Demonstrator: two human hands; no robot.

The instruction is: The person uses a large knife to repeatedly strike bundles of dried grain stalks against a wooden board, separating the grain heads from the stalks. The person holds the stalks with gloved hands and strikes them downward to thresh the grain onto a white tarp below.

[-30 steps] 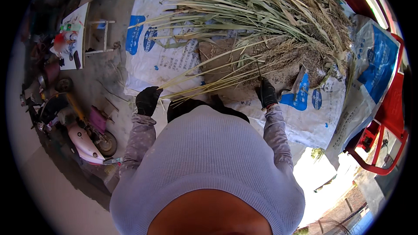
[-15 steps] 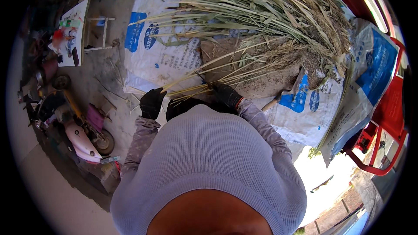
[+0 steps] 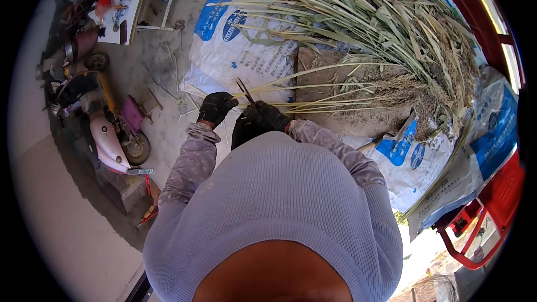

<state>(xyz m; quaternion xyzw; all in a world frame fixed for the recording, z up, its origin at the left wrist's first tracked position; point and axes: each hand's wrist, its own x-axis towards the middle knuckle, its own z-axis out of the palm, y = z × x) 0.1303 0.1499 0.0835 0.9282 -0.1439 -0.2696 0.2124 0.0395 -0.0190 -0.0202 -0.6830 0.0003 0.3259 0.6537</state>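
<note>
Both my hands wear black gloves. My left hand [image 3: 217,107] is closed on the cut ends of a thin bundle of pale stalks [image 3: 313,86]. The bundle runs right toward a big heap of dry grain stalks [image 3: 391,28]. My right hand [image 3: 269,116] is closed on the same bundle just right of the left hand. A thin dark blade-like tool [image 3: 244,90] sticks up between the two hands; which hand holds it I cannot tell. My grey-sleeved forearms and hooded head fill the lower middle of the view.
White and blue woven sacks [image 3: 246,50] are spread on the concrete under the heap, with a brown board [image 3: 335,117] on them. A small pink and white scooter [image 3: 109,134] stands at the left. A white stool [image 3: 159,5] is at the upper left, a red metal frame [image 3: 486,212] at the right.
My right hand slid left along the stalks from near the heap until it sits next to my left hand. The left hand stayed closed on the stalk ends.
</note>
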